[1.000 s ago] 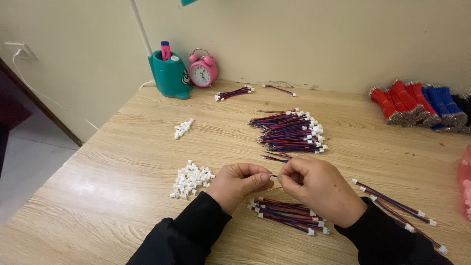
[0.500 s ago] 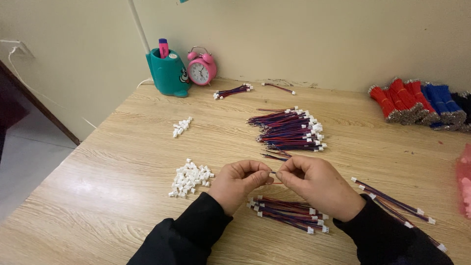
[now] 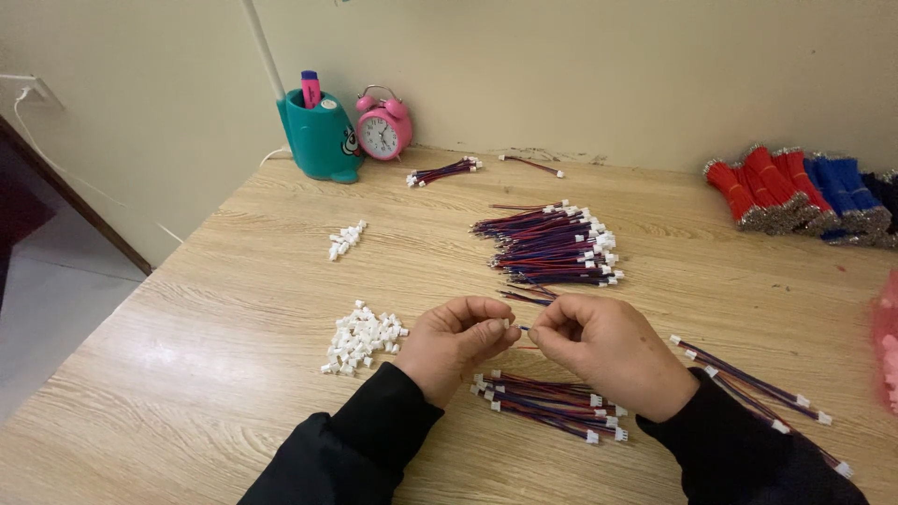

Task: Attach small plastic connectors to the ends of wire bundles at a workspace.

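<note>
White plastic is pinched between the thumb and forefinger of the left hand: a small connector housing, held level just above the wooden table. Facing it, the right hand is closed narrowly on the end of a thin red-and-blue wire, whose tip is brought almost to the housing (whether it has already entered cannot be told, the gap being tiny and partly hidden by fingertips). The step in hand is judged to be the seating of the wire end into the housing; a straight, well-aligned push along the wire's axis would be called for next, with the housing kept from turning.

A loose heap of white housings is found just left of the left hand, and a smaller cluster lies farther back. Finished leads are laid directly under the wrists, a large pile of wires is spread behind the hands, and a few more leads lie at the right. Red and blue wire bundles, a teal pen holder and a pink alarm clock are kept well apart at the wall. Nothing is seen between the two hands to obstruct them.
</note>
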